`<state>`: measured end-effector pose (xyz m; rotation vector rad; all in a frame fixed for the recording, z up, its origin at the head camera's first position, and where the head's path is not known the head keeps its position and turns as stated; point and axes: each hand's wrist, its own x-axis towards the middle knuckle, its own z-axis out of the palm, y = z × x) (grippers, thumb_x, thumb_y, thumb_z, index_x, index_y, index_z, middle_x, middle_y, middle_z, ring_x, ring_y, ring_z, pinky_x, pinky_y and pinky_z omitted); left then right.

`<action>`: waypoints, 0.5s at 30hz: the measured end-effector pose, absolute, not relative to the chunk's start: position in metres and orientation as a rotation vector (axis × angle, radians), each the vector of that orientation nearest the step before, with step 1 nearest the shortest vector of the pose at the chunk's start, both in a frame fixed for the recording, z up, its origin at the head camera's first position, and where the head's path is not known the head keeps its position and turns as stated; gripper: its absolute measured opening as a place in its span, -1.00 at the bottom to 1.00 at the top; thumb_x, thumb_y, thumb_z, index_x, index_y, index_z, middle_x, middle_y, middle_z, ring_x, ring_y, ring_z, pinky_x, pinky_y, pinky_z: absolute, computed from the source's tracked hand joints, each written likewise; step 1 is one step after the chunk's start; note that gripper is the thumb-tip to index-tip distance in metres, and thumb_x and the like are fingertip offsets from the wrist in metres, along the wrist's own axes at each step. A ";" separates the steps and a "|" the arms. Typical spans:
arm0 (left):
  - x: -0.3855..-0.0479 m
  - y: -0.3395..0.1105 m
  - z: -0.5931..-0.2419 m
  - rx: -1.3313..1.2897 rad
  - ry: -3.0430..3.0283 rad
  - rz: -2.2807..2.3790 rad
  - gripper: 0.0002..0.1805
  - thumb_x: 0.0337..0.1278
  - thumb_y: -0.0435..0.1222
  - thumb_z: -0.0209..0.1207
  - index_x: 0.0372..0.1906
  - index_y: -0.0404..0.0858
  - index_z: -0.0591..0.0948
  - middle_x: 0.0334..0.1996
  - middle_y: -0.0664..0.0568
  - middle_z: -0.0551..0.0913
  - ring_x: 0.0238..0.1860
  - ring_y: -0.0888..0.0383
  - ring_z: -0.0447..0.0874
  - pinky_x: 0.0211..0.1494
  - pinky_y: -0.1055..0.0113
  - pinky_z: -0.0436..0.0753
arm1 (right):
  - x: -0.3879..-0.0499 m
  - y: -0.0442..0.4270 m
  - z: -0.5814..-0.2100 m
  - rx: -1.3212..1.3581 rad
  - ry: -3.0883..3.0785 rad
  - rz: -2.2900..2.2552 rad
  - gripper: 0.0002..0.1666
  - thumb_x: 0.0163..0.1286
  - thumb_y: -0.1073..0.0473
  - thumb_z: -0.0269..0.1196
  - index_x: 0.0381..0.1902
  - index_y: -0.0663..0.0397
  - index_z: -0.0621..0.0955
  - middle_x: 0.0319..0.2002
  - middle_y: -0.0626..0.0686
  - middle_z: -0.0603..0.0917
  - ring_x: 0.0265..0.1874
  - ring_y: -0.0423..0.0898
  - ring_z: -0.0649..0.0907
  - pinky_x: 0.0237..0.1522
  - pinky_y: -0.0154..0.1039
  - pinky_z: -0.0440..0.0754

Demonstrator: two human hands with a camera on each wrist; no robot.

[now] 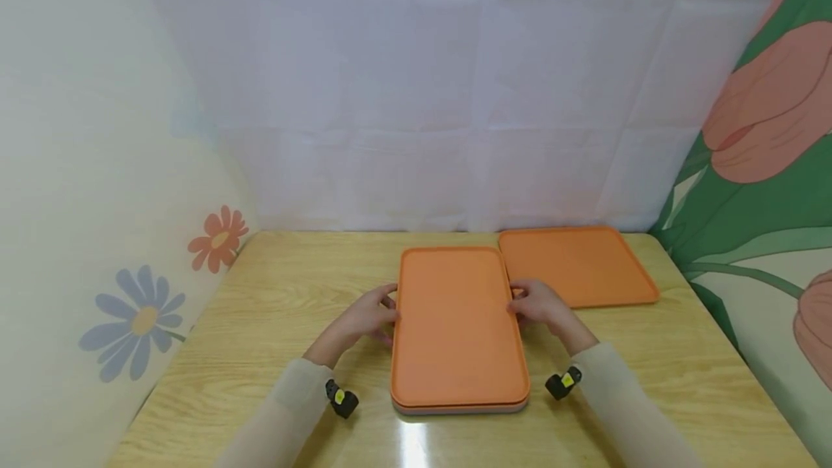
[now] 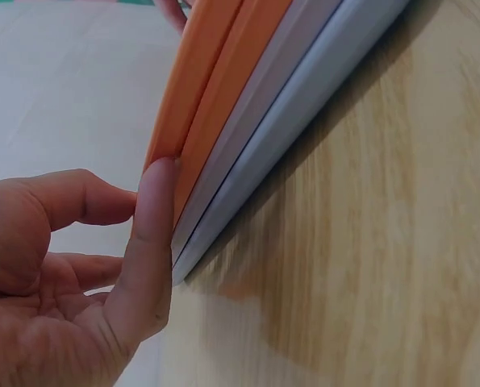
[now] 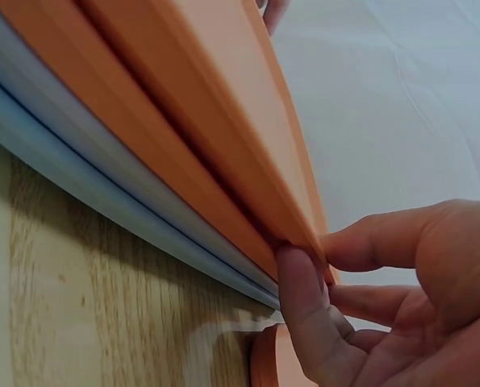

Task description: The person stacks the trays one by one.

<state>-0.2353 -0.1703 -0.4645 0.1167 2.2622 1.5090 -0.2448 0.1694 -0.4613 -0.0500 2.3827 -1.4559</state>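
Observation:
A stack of rectangular trays stands upright in front of me, lengthwise, with an orange tray (image 1: pixel 458 331) on top. Under it, in the left wrist view, come a second orange tray (image 2: pixel 248 60), a pale grey-lilac tray (image 2: pixel 268 85) and a light blue-grey tray (image 2: pixel 304 97) on the table. My left hand (image 1: pixel 370 315) pinches the top orange tray's left rim, thumb at the seam below it. On the opposite rim my right hand (image 1: pixel 538 303) does the same, its thumb (image 3: pixel 300 278) pressed at that seam. A thin dark gap shows between the two orange trays.
Another orange tray (image 1: pixel 578 266) lies crosswise at the back right, close to the stack's corner. The wooden table (image 1: pixel 286 295) meets a white cloth backdrop (image 1: pixel 422 92) behind. Flower-printed hangings (image 1: pixel 767 114) stand at both sides.

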 end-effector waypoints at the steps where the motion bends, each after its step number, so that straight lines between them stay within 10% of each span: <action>1: -0.235 -0.170 -0.465 0.116 2.269 1.497 -0.19 0.21 -0.47 0.12 0.56 -0.41 0.11 -0.05 -0.22 0.46 -0.20 0.02 0.62 -0.40 0.15 0.77 | -0.245 0.170 -0.462 -0.046 2.390 -1.442 -0.25 0.30 0.41 0.21 0.42 0.53 0.28 -0.14 0.30 0.66 -0.41 -0.04 0.72 -0.26 -0.05 0.77; 15: -0.233 -0.167 -0.464 0.071 2.236 1.456 -0.16 0.25 -0.40 0.12 0.58 -0.33 0.05 0.28 -0.38 0.35 -0.01 -0.12 0.66 -0.27 0.03 0.78 | -0.247 0.192 -0.468 -0.038 2.343 -1.508 -0.32 0.42 0.26 0.22 0.40 0.47 0.33 -0.03 0.36 0.65 -0.29 0.04 0.75 -0.24 -0.03 0.77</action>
